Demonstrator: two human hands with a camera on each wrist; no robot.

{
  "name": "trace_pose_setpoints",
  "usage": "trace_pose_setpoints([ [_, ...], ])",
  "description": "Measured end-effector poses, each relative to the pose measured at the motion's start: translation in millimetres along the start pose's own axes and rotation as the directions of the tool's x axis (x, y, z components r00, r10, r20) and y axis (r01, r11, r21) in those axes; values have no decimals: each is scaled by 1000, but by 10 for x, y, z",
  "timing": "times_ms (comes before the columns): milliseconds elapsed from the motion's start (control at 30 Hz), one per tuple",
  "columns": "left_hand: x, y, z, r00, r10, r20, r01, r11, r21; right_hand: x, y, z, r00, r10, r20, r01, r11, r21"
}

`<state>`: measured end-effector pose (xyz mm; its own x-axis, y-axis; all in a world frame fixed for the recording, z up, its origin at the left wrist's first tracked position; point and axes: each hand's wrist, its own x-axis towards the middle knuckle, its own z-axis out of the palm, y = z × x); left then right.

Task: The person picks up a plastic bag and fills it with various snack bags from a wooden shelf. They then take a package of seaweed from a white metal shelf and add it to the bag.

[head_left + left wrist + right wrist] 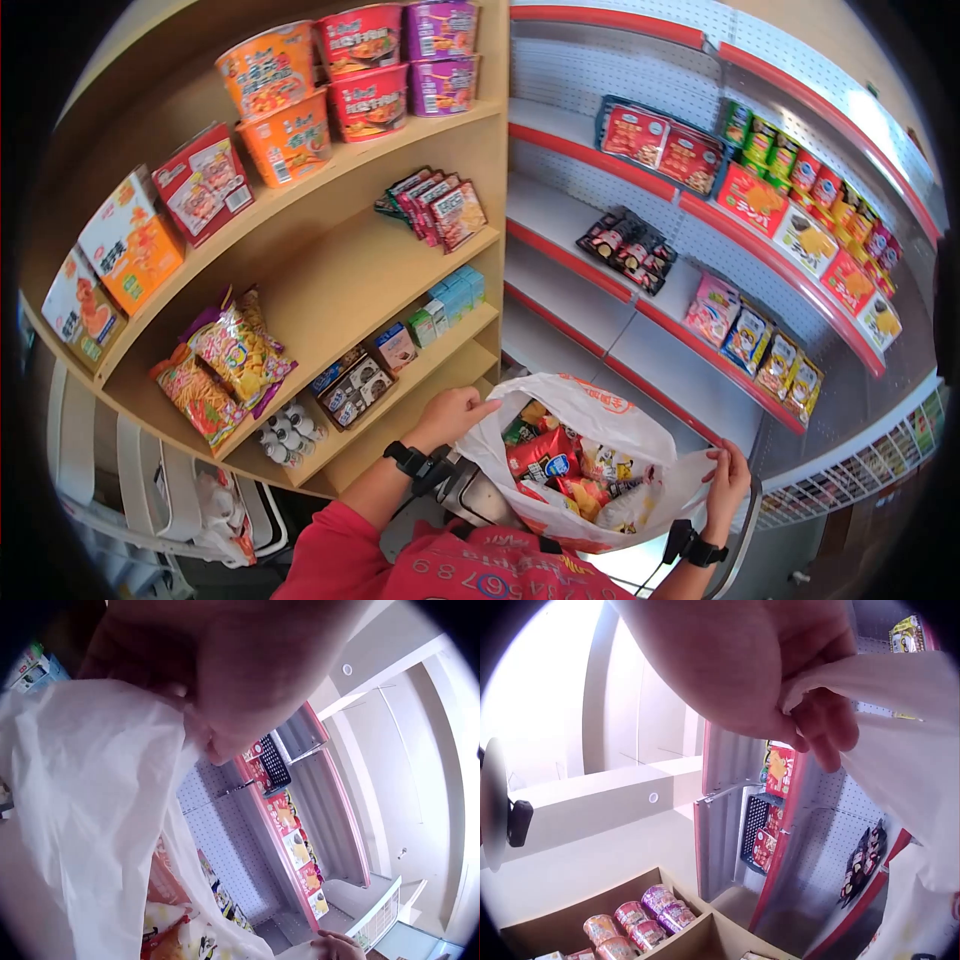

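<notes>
A white plastic bag (pixel 590 400) hangs open in front of the person's body, its mouth spread between both hands. Inside lie several snack packets (pixel 545 458), red, yellow and white among them. My left hand (pixel 450 415) pinches the bag's left edge between thumb and fingers; the left wrist view shows the plastic gathered there, with part of the hand dark. At the opposite edge my right hand (pixel 728 488) grips the rim, and in the right wrist view a fold of plastic runs between thumb and fingers (pixel 825 724).
Wooden shelves (pixel 340 240) at left carry noodle cups (pixel 362 100), boxes and snack bags (pixel 240 345). Metal shelves (pixel 620 180) with red edges at right hold cans (pixel 785 160), black packets (pixel 630 250) and snack bags (pixel 750 335). Behind the bag is a metal cart edge (pixel 485 495).
</notes>
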<state>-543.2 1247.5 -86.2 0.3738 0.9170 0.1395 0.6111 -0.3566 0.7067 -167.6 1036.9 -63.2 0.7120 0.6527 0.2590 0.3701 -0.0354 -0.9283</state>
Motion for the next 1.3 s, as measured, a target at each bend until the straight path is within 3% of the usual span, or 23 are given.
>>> trace_pose_setpoints([
  [67,21,-35,-140,995,-73,66,76,996,-53,44,47,24,999,2,44,-3,1000,9],
  [133,94,-124,-286,994,-111,16,112,992,-56,80,128,58,999,-17,27,17,1000,5],
  [200,234,-422,-380,999,26,-46,-22,996,88,113,195,61,998,-16,53,17,999,-29],
  [267,322,-390,-616,997,-53,-47,57,995,83,128,305,108,997,-82,3,82,996,-19],
  [333,453,-541,-743,996,-9,-83,18,995,102,177,497,80,993,-115,-7,114,991,-65],
  [400,551,-627,-880,992,-28,-120,42,992,116,195,506,113,999,-43,-2,43,991,-125],
  [467,615,-737,-996,979,-24,-201,57,985,161,33,-162,308,999,28,26,-19,951,-310],
  [500,603,-730,-1086,975,-72,-210,102,985,137,6,-289,448,994,-97,-43,82,956,-281],
  [533,577,-760,-1180,972,-82,-222,114,984,135,25,-343,502,994,-103,-28,92,956,-279],
  [600,471,-829,-1358,840,76,-537,53,974,220,12,-372,546,995,-79,-65,48,923,-382],
  [633,354,-845,-1505,729,263,-633,15,917,398,61,-234,494,989,-141,-46,105,886,-452],
  [700,78,-921,-1753,582,273,-766,267,825,498,95,-211,484,989,-140,-46,103,878,-468],
  [833,-493,-1165,-2161,284,207,-936,482,813,326,97,-385,505,994,-101,-46,65,868,-492],
  [867,-598,-1220,-2193,282,207,-937,487,810,326,95,-412,512,994,-100,-40,66,860,-506],
  [933,-753,-1314,-2215,155,100,-983,576,799,172,124,-451,525,997,-72,-20,52,863,-502],
  [1000,-799,-1404,-2166,134,76,-988,593,792,142,117,-503,542,999,-38,-4,30,865,-500],
  [1067,-790,-1440,-2088,149,-144,-978,634,773,-17,95,-568,557,999,-36,23,43,879,-476],
  [1100,-787,-1511,-2059,140,-97,-985,669,743,22,78,-602,547,999,-15,37,30,887,-462],
  [1133,-817,-1542,-2055,147,-97,-984,667,744,27,144,-379,455,999,-10,31,23,886,-464],
  [1200,-823,-1500,-2058,163,-283,-945,637,762,-119,371,281,215,993,-91,74,107,960,-258],
  [1267,-858,-1433,-2031,176,-261,-949,638,765,-93,321,302,139,997,-66,51,77,962,-263],
  [1300,-892,-1442,-2009,160,-129,-979,620,784,-2,275,302,119,997,-57,45,66,971,-228],
])
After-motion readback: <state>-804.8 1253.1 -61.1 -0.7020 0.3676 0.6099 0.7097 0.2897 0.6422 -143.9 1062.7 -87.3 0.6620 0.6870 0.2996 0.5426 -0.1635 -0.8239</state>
